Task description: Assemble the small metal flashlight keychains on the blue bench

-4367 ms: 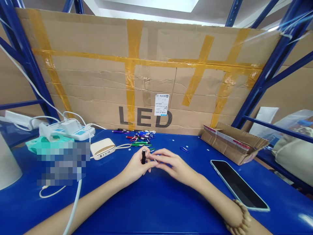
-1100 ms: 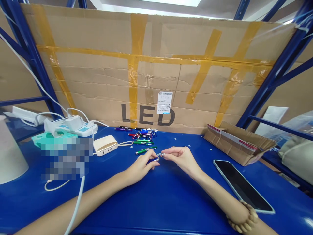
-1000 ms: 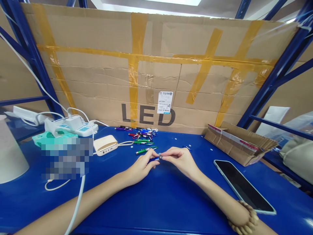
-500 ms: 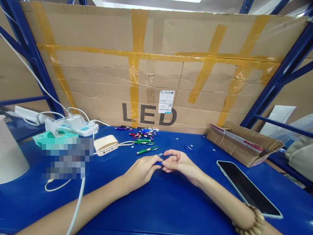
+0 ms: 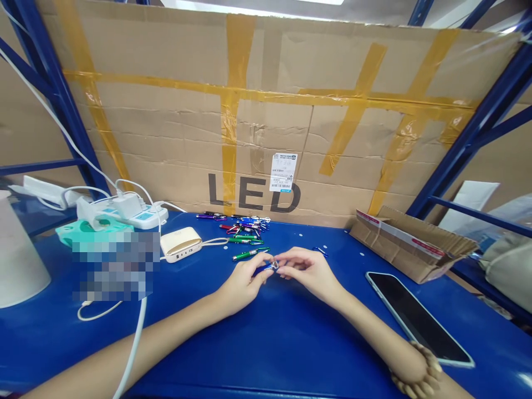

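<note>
My left hand (image 5: 240, 281) is closed, its thumb and fingers pinching a slim blue mini flashlight (image 5: 262, 268) just above the table. A small silver metal piece shows at the flashlight's right end. My right hand (image 5: 311, 272) is closed around that end, fingertips and thumb meeting at the metal; its other fingers are curled. Just beyond my left hand lies a green mini flashlight (image 5: 246, 255) with a clip, and farther back is a pile of similar ones (image 5: 253, 223) in blue, red, purple, black and green. A loose blue carabiner (image 5: 320, 251) rests behind my right hand.
A cream power bank (image 5: 181, 245) with a strap lies left of the pile. Beyond it are a white power strip (image 5: 145, 217) and a teal object (image 5: 72, 234). A phone (image 5: 418, 316) and an open cardboard box (image 5: 394, 244) are at right. A cable crosses my left forearm.
Both hands have shifted slightly up and the blue flashlight is now tilted. Its silver end has come into view between my fingertips. My right fingers have straightened somewhat.
</note>
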The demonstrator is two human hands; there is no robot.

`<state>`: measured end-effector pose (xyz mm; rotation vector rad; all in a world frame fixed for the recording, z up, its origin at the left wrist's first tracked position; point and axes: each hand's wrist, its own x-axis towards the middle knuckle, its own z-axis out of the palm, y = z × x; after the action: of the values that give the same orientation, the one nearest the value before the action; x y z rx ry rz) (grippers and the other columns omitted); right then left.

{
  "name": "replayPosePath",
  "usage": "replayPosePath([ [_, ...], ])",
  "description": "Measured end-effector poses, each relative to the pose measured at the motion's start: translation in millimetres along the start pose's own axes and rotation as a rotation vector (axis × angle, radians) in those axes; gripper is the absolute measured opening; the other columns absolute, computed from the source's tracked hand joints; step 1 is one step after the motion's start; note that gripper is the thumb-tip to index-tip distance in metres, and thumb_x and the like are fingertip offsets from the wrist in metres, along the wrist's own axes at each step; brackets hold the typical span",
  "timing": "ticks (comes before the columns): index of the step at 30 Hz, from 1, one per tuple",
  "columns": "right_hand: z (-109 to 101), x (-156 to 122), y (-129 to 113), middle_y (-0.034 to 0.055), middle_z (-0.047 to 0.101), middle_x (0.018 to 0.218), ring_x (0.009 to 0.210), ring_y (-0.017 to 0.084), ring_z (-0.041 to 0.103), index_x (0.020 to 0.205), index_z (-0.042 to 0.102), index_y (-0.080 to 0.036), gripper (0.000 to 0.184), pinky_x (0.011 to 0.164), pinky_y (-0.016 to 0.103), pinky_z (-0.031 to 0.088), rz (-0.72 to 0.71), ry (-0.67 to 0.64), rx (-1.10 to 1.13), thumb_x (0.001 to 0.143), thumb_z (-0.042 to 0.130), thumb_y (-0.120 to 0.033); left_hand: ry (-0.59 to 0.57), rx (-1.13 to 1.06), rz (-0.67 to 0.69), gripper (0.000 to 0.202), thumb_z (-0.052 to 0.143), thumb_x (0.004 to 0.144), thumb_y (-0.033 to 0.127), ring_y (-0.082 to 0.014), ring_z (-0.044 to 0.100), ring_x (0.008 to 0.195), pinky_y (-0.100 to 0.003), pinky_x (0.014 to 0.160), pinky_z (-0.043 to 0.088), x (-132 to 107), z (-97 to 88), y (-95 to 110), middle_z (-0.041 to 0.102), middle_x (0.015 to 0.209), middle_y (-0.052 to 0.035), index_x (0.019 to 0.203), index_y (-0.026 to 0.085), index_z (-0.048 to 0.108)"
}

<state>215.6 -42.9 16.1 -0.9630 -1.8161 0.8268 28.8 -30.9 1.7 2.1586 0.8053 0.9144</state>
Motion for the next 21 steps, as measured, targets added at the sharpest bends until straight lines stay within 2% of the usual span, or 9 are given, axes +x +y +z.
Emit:
replayPosePath([
  [2, -4, -1, 0, 0.0057, 0.066, 0.081, 0.071, 0.013, 0.063, 0.086, 0.069, -0.019, 0.014, 0.066, 0.026, 0.053, -0.271, -0.021, -0.242, 0.079, 0.060, -0.027, -0.026, 0.020, -0.010, 0.017, 0.041, 0.087, 0.023, -0.0111, 0.054, 0.061, -0.021, 0.061, 0.044, 0, 0.0, 0, 0.058, 0.068, 0.0014, 0.097, 0.016, 0.052],
  [4, -8, -2, -1, 0.0069, 0.066, 0.082, 0.074, 0.013, 0.063, 0.086, 0.069, -0.018, 0.017, 0.067, 0.024, 0.052, -0.466, -0.055, -0.433, 0.085, 0.053, -0.021, -0.067, 0.059, -0.002, 0.017, 0.041, 0.087, 0.023, -0.0115, 0.055, 0.061, -0.021, 0.060, 0.044, -1, -0.1, 0, 0.058, 0.068, 0.0011, 0.096, 0.017, 0.054],
  [7, -9, -4, -3, 0.0078, 0.066, 0.080, 0.071, 0.013, 0.061, 0.086, 0.067, -0.016, 0.021, 0.062, 0.023, 0.050, -0.591, -0.075, -0.590, 0.087, 0.046, -0.015, -0.111, 0.120, 0.018, 0.018, 0.041, 0.087, 0.023, -0.0127, 0.058, 0.067, -0.022, 0.065, 0.045, -3, -1.2, -1, 0.062, 0.077, -0.0001, 0.097, 0.019, 0.055],
  [9, -4, -6, -3, 0.0076, 0.065, 0.076, 0.068, 0.013, 0.061, 0.082, 0.066, -0.015, 0.020, 0.059, 0.023, 0.050, -0.588, -0.057, -0.598, 0.086, 0.046, -0.014, -0.116, 0.153, 0.009, 0.023, 0.041, 0.087, 0.023, -0.0143, 0.061, 0.074, -0.024, 0.070, 0.046, -6, -2.6, -1, 0.064, 0.085, -0.0009, 0.108, 0.022, 0.051],
  [12, 7, -9, -3, 0.0060, 0.063, 0.069, 0.062, 0.014, 0.059, 0.071, 0.063, -0.016, 0.018, 0.056, 0.024, 0.049, -0.387, -0.018, -0.474, 0.082, 0.051, -0.020, -0.102, 0.225, 0.048, 0.033, 0.040, 0.088, 0.022, -0.0171, 0.061, 0.089, -0.028, 0.077, 0.047, -9, -5.2, -1, 0.064, 0.096, -0.0029, 0.121, 0.024, 0.040],
  [15, 15, -8, -3, 0.0031, 0.059, 0.061, 0.050, 0.012, 0.056, 0.060, 0.059, -0.016, 0.021, 0.046, 0.023, 0.046, 0.006, 0.008, -0.238, 0.075, 0.061, -0.032, -0.089, 0.299, 0.148, 0.031, 0.039, 0.088, 0.021, -0.0187, 0.059, 0.098, -0.031, 0.083, 0.046, -8, -7.0, -2, 0.062, 0.105, -0.0049, 0.119, 0.024, 0.040],
  [17, 17, -6, -3, 0.0005, 0.056, 0.054, 0.043, 0.011, 0.053, 0.061, 0.059, -0.016, 0.027, 0.042, 0.022, 0.044, 0.225, -0.001, -0.054, 0.068, 0.066, -0.040, -0.071, 0.291, 0.170, 0.028, 0.039, 0.089, 0.020, -0.0183, 0.059, 0.100, -0.031, 0.085, 0.046, -7, -7.3, -3, 0.061, 0.110, -0.0056, 0.116, 0.023, 0.041],
  [19, 15, -2, -4, -0.0009, 0.056, 0.051, 0.042, 0.010, 0.052, 0.064, 0.062, -0.014, 0.033, 0.041, 0.021, 0.045, 0.334, -0.013, 0.080, 0.063, 0.069, -0.046, -0.041, 0.244, 0.139, 0.024, 0.039, 0.089, 0.019, -0.0173, 0.059, 0.100, -0.030, 0.085, 0.047, -5, -6.8, -3, 0.061, 0.108, -0.0055, 0.112, 0.022, 0.041],
  [21, 11, 1, -4, -0.0007, 0.057, 0.053, 0.042, 0.009, 0.052, 0.065, 0.064, -0.013, 0.036, 0.042, 0.021, 0.046, 0.361, -0.002, 0.124, 0.059, 0.071, -0.047, -0.015, 0.189, 0.090, 0.021, 0.040, 0.089, 0.019, -0.0163, 0.061, 0.097, -0.029, 0.083, 0.048, -3, -5.9, -2, 0.063, 0.102, -0.0045, 0.109, 0.022, 0.041],
])
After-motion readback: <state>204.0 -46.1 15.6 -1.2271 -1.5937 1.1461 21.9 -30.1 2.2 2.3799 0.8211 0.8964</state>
